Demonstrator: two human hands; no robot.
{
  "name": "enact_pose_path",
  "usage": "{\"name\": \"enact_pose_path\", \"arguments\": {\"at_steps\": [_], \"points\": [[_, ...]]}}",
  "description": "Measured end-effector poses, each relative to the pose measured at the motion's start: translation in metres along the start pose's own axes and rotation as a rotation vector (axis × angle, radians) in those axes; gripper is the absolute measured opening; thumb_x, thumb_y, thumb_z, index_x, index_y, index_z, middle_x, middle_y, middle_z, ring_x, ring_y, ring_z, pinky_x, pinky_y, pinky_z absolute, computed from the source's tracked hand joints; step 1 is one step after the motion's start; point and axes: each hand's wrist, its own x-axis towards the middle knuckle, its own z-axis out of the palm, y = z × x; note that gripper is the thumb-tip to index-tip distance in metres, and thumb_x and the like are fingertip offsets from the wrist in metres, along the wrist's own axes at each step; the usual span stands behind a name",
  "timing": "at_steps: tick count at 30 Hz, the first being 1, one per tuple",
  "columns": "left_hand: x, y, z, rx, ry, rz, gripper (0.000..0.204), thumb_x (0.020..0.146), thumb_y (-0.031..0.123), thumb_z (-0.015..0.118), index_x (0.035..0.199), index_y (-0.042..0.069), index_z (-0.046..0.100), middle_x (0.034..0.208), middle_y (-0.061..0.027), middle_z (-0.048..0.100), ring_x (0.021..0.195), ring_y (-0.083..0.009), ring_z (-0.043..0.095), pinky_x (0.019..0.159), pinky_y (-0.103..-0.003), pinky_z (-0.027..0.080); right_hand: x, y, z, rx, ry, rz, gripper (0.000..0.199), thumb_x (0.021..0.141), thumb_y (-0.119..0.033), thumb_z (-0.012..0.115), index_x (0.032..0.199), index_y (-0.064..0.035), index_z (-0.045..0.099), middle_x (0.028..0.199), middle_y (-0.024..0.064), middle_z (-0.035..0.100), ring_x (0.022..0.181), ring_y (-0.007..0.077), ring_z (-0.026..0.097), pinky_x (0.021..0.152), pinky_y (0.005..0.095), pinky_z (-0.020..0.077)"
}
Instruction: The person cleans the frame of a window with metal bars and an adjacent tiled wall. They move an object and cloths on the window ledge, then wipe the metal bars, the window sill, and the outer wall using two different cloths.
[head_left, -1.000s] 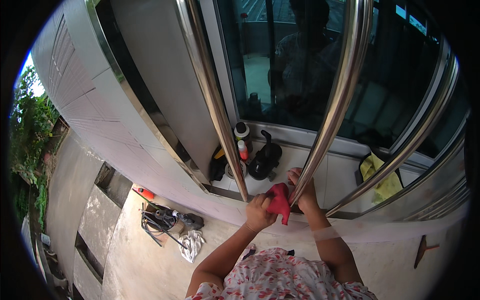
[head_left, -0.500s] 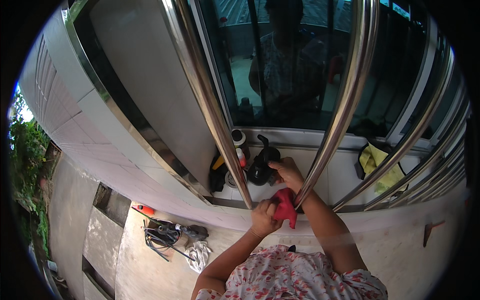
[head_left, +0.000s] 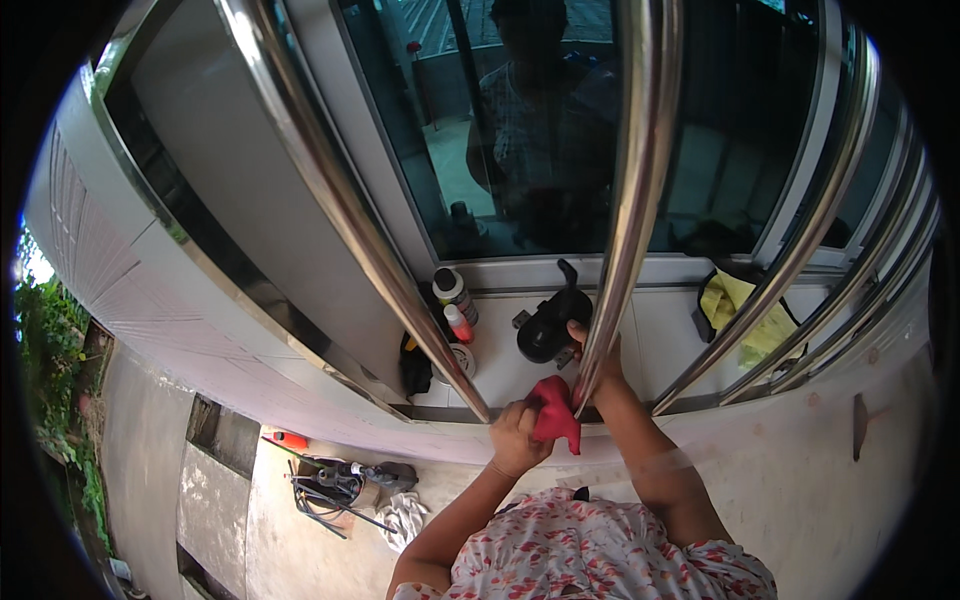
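My left hand [head_left: 515, 437] is closed around a red cloth [head_left: 556, 412], just outside the metal bars at the sill's front edge. Reaching between the bars, my right hand [head_left: 602, 357] grips the near right side of a black rounded thing with a curved stem and small metal brackets [head_left: 550, 330]. I cannot make out its kind. It is tilted over the white tiled sill [head_left: 648, 325], and a bar partly hides my right hand. To its left stand a dark-capped bottle [head_left: 452, 288], a red-and-white bottle [head_left: 459, 323] and a round white-rimmed container [head_left: 457, 362].
Shiny metal bars [head_left: 640, 180] stand before a dark glass window [head_left: 540, 130]. A yellow cloth with black edging [head_left: 745, 315] lies on the sill at right. On the ground at lower left are a cluster of tools [head_left: 335, 485] and a white rag [head_left: 403, 520].
The black thing has shifted right, away from the bottles, and turned in my right hand. My left hand keeps the red cloth. The whole view has shifted slightly.
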Motion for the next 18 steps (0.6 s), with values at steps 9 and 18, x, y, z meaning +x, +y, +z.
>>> {"name": "enact_pose_path", "arguments": {"at_steps": [9, 18], "points": [[0.007, 0.004, 0.001, -0.033, -0.008, 0.003, 0.038, 0.056, 0.017, 0.067, 0.088, 0.003, 0.053, 0.077, -0.0139, 0.053, 0.066, -0.0326, 0.053, 0.055, -0.038, 0.046, 0.020, 0.010, -0.036, 0.112, 0.577, -0.117, 0.020, 0.083, -0.008, 0.055, 0.093, -0.0015, 0.040, 0.083, 0.0052, 0.049, 0.065, 0.0116, 0.048, 0.055, 0.0249, 0.0391], [0.004, 0.001, 0.003, -0.027, -0.022, 0.021, 0.033, 0.059, 0.016, 0.065, 0.087, 0.003, 0.053, 0.077, -0.0135, 0.053, 0.065, -0.0325, 0.052, 0.055, -0.039, 0.045, 0.010, 0.002, -0.037, 0.225, 0.670, -0.263, 0.025, 0.082, -0.014, 0.055, 0.099, -0.0087, 0.037, 0.089, 0.0057, 0.050, 0.070, 0.0147, 0.052, 0.050, 0.0277, 0.0459]]}}
